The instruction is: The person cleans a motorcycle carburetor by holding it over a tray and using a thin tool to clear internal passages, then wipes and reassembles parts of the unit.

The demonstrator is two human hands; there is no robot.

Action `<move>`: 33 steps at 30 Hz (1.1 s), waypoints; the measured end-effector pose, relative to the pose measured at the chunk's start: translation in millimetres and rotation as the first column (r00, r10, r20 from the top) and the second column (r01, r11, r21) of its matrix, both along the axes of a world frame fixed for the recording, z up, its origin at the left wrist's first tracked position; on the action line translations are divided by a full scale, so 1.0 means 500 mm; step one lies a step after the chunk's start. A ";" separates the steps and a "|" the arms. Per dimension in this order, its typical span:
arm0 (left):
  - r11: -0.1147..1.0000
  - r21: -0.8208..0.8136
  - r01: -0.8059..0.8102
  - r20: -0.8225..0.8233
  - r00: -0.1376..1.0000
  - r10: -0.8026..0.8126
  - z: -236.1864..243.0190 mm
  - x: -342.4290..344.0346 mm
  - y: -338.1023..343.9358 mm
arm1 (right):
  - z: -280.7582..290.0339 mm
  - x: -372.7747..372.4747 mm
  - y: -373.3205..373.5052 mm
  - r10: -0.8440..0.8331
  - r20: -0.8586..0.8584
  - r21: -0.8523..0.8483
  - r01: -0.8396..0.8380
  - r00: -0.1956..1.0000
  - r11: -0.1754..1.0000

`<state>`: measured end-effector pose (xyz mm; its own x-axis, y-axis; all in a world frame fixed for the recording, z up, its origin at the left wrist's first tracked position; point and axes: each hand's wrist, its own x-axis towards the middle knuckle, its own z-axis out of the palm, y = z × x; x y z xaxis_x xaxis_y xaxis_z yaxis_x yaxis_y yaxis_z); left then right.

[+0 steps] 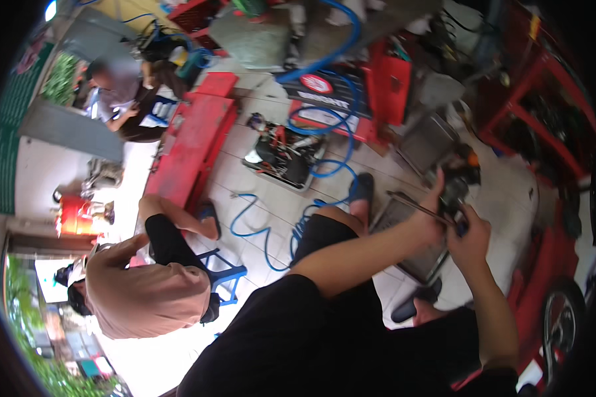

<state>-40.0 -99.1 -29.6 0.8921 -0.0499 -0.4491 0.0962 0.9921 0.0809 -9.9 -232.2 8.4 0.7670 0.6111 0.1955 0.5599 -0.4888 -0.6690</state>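
My right hand [470, 239] is closed around the dark handle of a tool. From it a thin metal rod [410, 202] runs up and left, across my left hand [429, 223]. One digit of the left hand points straight up; its other fingers are hidden or blurred, so its grip is unclear. Just beyond both hands is a blurred grey metal part [454, 190], with an orange spot near its top. Below my hands on the floor lies a shallow metal tray [414, 264], partly covered by my left forearm.
A tray of tools [281, 159] and a coiled blue hose [265, 235] lie on the tiles. A red bench [195, 142] stands left. One person [149, 291] sits by a blue stool [228, 274]; another person [122, 99] is farther back. A red rack [536, 99] and wheel [563, 321] are right.
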 end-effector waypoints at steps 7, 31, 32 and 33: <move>0.996 0.046 -0.076 0.072 0.995 0.072 -0.013 -0.016 0.038 | -0.015 0.003 0.042 0.094 0.189 -0.077 -0.080 0.978 0.994; 0.998 0.052 0.043 0.114 0.992 -0.049 -0.066 -0.031 0.061 | -0.027 -0.012 0.047 0.114 0.137 -0.025 -0.112 0.984 0.993; 0.998 0.049 0.040 0.091 0.995 -0.044 -0.064 -0.033 0.064 | -0.023 -0.015 0.053 0.087 0.114 -0.006 -0.087 0.990 0.996; 0.998 0.046 0.037 0.068 0.997 -0.040 -0.064 -0.035 0.064 | -0.021 -0.018 0.056 0.060 0.090 0.012 -0.061 0.994 0.998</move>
